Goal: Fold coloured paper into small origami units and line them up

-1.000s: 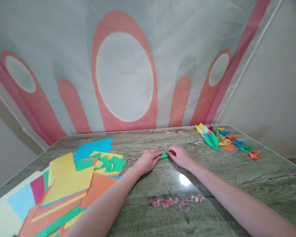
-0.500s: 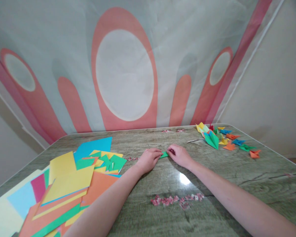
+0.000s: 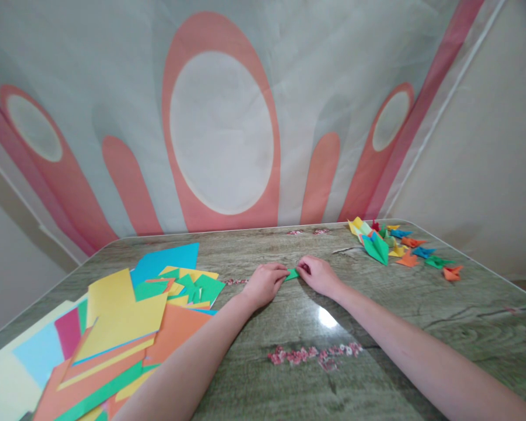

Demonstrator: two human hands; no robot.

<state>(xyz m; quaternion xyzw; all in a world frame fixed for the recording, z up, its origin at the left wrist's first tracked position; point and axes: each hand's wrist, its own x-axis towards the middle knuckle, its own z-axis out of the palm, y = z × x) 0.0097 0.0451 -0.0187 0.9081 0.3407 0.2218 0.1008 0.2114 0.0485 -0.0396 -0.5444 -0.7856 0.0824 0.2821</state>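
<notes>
Head view: two hands, left and right, pinch one green paper piece.

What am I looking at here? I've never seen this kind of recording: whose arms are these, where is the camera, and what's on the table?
No machine here: one camera sits on a person's head, looking forward and down, so both bare arms are that person's own. The left hand and right hand meet on the table and pinch a small green folded paper between them. At left lies a loose pile of coloured paper sheets; at far right, a cluster of folded paper shapes.
</notes>
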